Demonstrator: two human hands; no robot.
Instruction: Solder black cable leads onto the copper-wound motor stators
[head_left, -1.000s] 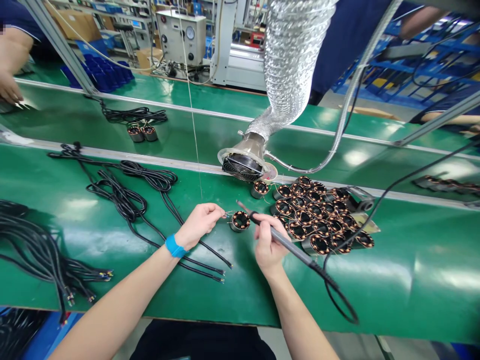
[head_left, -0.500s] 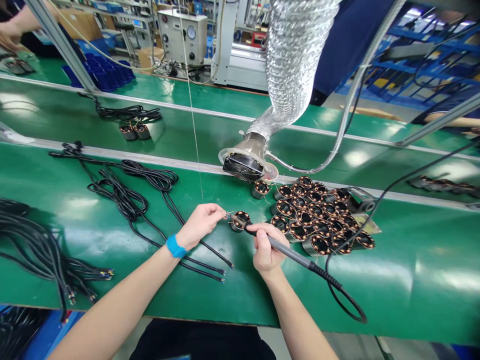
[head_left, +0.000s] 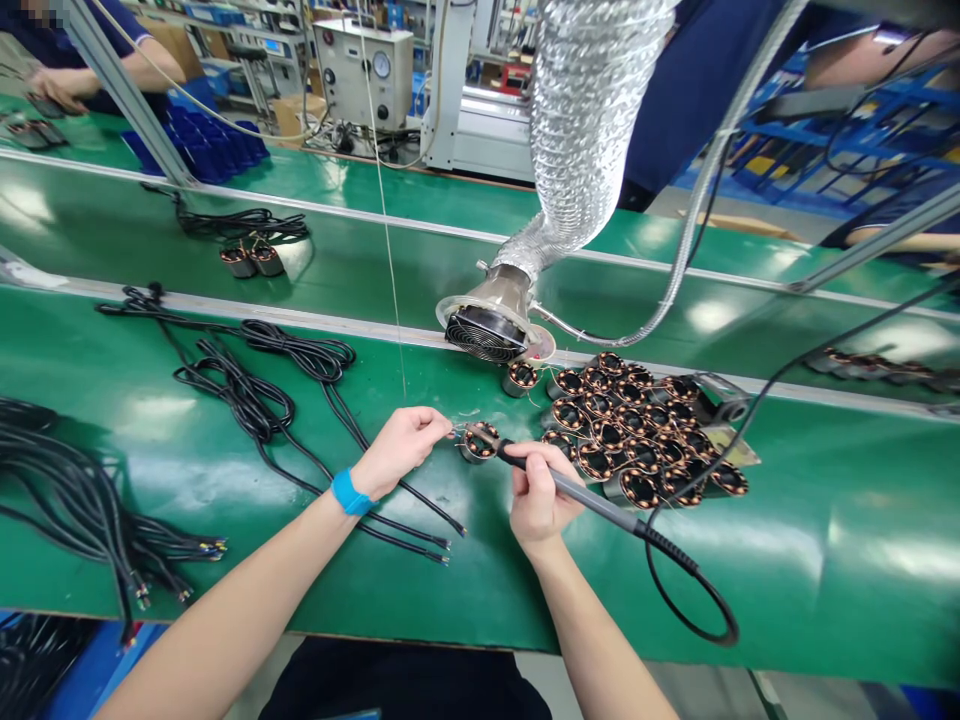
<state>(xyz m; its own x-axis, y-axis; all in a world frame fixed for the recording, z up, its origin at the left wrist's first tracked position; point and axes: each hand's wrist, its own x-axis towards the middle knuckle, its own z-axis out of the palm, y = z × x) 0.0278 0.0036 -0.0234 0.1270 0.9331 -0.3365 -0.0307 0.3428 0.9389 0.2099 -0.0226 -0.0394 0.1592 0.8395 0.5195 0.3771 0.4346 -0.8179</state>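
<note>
My left hand (head_left: 405,448), with a blue band at the wrist, pinches thin wires (head_left: 454,432) just left of a single copper-wound stator (head_left: 478,443). In my right hand (head_left: 541,495) is a grey-handled soldering iron (head_left: 600,508), its tip over the stator's top rim. Whether the tip touches a wire is too small to tell. Several more stators (head_left: 609,436) stand grouped to the right of my right hand, and one (head_left: 520,378) stands apart, behind it.
A fan hood (head_left: 487,333) on a silver duct (head_left: 581,130) hangs behind the stator. Black cables (head_left: 247,400) lie left, with a thicker bundle (head_left: 67,490) beyond. The iron's cord loops right. A person's hands (head_left: 64,88) show at the far left.
My right hand and the iron have shifted slightly right. On the belt behind, two stators and their cable have moved left. At the far left, the other person has leaned further into view.
</note>
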